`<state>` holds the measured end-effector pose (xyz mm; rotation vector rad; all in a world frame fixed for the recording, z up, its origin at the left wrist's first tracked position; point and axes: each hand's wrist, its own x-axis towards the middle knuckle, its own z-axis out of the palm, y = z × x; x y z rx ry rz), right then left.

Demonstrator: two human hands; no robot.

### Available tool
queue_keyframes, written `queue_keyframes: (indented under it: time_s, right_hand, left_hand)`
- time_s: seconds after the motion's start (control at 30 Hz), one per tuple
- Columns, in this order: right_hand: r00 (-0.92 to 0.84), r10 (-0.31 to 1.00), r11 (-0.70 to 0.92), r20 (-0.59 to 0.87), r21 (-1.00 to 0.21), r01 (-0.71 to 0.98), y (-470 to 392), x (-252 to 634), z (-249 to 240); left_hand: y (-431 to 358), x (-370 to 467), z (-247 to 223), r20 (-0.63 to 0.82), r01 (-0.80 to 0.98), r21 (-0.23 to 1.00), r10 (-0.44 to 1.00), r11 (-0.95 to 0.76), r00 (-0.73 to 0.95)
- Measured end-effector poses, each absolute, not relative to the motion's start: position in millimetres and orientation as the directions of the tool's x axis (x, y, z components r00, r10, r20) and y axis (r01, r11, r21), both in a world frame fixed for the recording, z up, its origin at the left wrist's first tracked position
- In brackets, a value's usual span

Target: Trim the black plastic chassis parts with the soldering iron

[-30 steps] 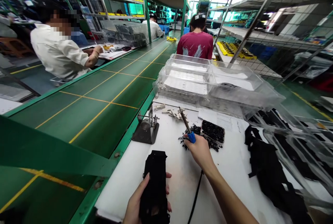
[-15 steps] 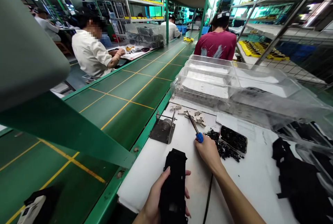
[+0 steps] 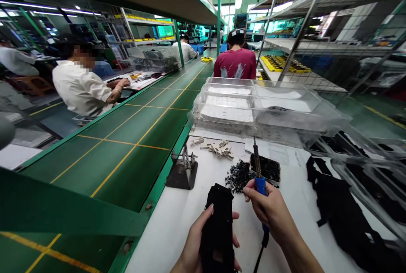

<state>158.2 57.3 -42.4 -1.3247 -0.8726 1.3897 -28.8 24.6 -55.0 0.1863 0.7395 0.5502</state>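
A long flat black part (image 3: 218,222) lies in my left hand (image 3: 195,239), thumb on its face and fingertips showing round its right edge. My right hand (image 3: 272,205) is closed round the blue handle of a soldering iron (image 3: 260,184), whose tip points up and away; its dark cord runs down below the hand. Just beyond my right hand are a pile of small black pieces (image 3: 239,176) and a tray (image 3: 274,169) filled with similar pieces. Pale plastic pieces (image 3: 220,149) lie farther back. At the left edge of the white worktop sits a metal stand (image 3: 182,169).
A green conveyor belt (image 3: 152,116) runs along the left. Clear divided trays (image 3: 253,108) are stacked at the back. More black parts (image 3: 345,209) lie to the right. One person (image 3: 84,83) sits across the belt, another in a red shirt (image 3: 235,62) ahead.
My right hand has drawn the iron back from the pale pieces and turned it upright, near the black pieces. My left hand still holds the black part. The view has swung to the right.
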Motion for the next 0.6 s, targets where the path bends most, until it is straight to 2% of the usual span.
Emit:
queue_keyframes:
  time_s: [0.07,0.13,0.27,0.4,0.6]
  right_hand:
    - [0.077,0.953,-0.273,-0.294,-0.939,-0.209,48,160,-34]
    - [0.083,0.947,-0.292,-0.31,-0.94,-0.178,41,159,-28]
    - [0.118,0.967,-0.233,-0.228,-0.972,0.037,32,153,-23]
    - [0.1,0.987,-0.148,-0.127,-0.959,0.243,28,153,-24]
    - [0.226,0.967,-0.179,-0.118,-0.945,0.275,19,150,-22]
  left_hand:
    - [25,-21,-50,-0.58,-0.348,0.371,0.508,0.861,0.637]
    - [23,-13,-45,-0.58,-0.315,0.457,0.547,0.832,0.604]
    - [20,-2,-38,-0.528,-0.261,0.643,0.663,0.72,0.53]
    - [17,0,-41,-0.508,-0.215,0.679,0.661,0.702,0.553]
    - [9,2,-35,-0.462,-0.243,0.716,0.706,0.654,0.537]
